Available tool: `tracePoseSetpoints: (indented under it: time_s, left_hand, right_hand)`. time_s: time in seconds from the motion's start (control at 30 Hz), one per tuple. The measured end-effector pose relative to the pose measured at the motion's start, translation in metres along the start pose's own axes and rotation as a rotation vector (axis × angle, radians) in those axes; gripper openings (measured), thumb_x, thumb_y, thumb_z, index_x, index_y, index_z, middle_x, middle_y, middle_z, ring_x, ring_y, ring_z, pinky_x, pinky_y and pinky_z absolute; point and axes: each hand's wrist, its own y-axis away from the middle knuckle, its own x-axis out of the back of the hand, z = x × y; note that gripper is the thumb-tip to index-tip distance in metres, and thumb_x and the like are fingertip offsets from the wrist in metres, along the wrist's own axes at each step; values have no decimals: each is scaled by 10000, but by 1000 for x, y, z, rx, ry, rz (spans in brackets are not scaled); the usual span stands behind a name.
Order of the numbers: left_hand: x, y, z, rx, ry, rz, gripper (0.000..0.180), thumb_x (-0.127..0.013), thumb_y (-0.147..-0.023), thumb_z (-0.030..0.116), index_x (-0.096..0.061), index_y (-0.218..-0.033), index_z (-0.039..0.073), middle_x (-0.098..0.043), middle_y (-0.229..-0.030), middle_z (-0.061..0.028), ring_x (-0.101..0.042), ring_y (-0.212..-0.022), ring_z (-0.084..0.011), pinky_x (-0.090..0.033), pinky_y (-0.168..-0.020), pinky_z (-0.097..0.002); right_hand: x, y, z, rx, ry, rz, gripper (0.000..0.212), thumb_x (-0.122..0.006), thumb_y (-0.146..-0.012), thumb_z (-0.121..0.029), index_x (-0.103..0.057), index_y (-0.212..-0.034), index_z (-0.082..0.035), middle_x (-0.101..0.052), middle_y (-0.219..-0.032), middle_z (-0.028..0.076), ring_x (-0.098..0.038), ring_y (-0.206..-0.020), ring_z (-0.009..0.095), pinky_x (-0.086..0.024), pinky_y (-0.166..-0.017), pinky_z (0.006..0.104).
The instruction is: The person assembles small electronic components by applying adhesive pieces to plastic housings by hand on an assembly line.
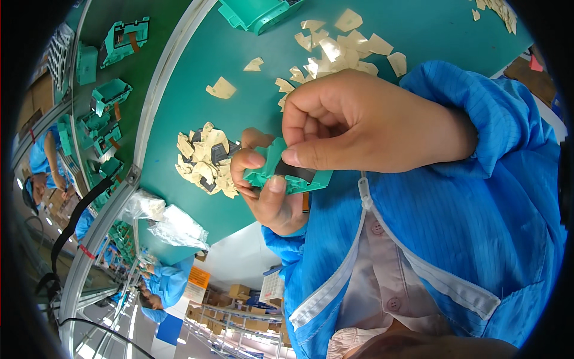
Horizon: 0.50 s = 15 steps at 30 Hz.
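Fitting a dark strip [297, 173] to the green housing [274, 158] seems in hand, likely calling next for even pressure. Left hand [272, 207] grasps the housing, right of the near scrap pile [200, 161]; right hand's [365, 125] grip is unclear.

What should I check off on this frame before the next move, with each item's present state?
1. Green plastic part supported: ok, the left hand grips it.
2. Right hand at the part: ok, its thumb tip is at the black strip.
3. Black strip lying flat along its whole length: cannot tell, fingers cover some of it.
4. Right sleeve clear of the part: ok, it sits back behind the wrist.
5. Table around the hands free of loose pieces: not ok, a mixed cream-and-black heap lies beside the left hand and cream pieces lie beyond the right.
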Motion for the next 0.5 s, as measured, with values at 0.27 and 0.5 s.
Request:
tracePoseSetpoints:
  time_s: [0.27,0.5]
  left_hand:
    - [4,-2,-3,41,48,-29,306,-757,-752,86,-578,-1000,64,-466,-925,-62,-541,-826,-160,-482,-759,-286]
    - [29,-2,-4,45,13,-182,364,-707,-811,147,-542,-1135,139,-488,-1105,-60,-574,-1044,-257,-548,-880,-424]
  right_hand:
    - [-2,0,-1,-21,40,28,163,-683,-942,-171,-613,-894,-32,-561,-714,-40,-477,-641,16,-361,-557,207]
    - [-3,-2,3,10,26,37,167,-680,-944,-177,-614,-891,-34,-557,-705,-41,-474,-633,18,-355,-550,210]
